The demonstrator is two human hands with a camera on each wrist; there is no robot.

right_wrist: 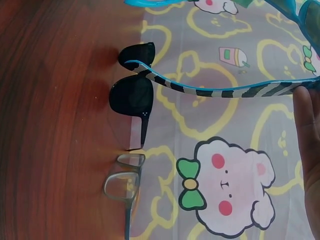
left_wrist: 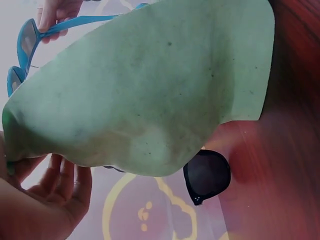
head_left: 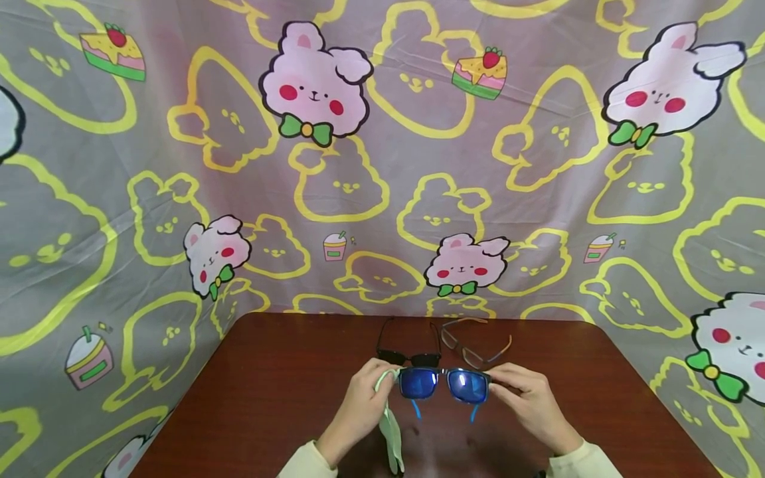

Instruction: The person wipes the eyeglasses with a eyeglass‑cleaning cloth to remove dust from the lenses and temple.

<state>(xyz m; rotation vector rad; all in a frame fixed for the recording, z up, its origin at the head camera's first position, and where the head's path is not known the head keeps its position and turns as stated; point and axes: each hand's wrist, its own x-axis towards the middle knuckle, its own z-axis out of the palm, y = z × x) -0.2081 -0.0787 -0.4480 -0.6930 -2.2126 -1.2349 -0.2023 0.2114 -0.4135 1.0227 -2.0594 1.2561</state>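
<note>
Raised above the table in the head view is a pair of sunglasses (head_left: 468,385) with blue mirrored lenses, its arms unfolded. My right hand (head_left: 528,396) pinches the right end of its frame near the hinge. In the right wrist view, one temple arm (right_wrist: 227,93) shows black and white stripes with a blue edge. My left hand (head_left: 362,397) holds a pale green cloth (head_left: 391,441) at the left end of the frame; the cloth hangs down. Much of the left wrist view is filled by the cloth (left_wrist: 135,90), which hides part of the sunglasses and some fingers.
Behind the raised sunglasses, black sunglasses (head_left: 424,360) lie on the brown table (head_left: 269,372) with arms unfolded. To their right are clear-lensed eyeglasses (head_left: 473,359), also unfolded. A patterned curtain (head_left: 382,159) encloses the table's back and sides.
</note>
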